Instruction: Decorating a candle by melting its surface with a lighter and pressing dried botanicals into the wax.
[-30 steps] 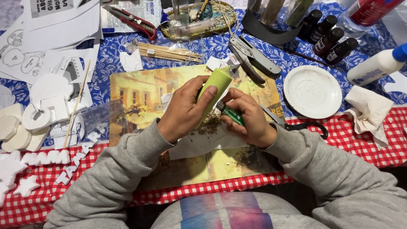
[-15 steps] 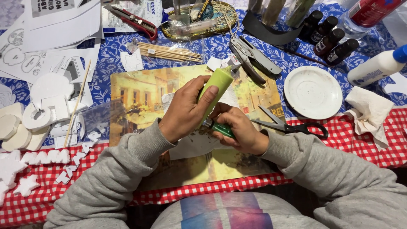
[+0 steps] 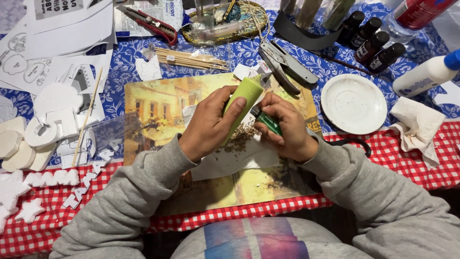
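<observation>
My left hand grips a light green tube-shaped piece, held tilted over a picture mat. My right hand holds a small dark green tool against the lower end of the tube. Brownish crumbs lie on a white paper sheet just under both hands. Both arms wear grey sleeves.
A white saucer, metal pliers, dark small bottles, a white glue bottle and a crumpled tissue sit to the right. Wooden skewers, a red cutter, printed papers and white foam shapes lie at the left.
My right hand has shifted up and closer to the tube's lower end, covering the scissors that showed beside it. My left hand holds the tube in the same place.
</observation>
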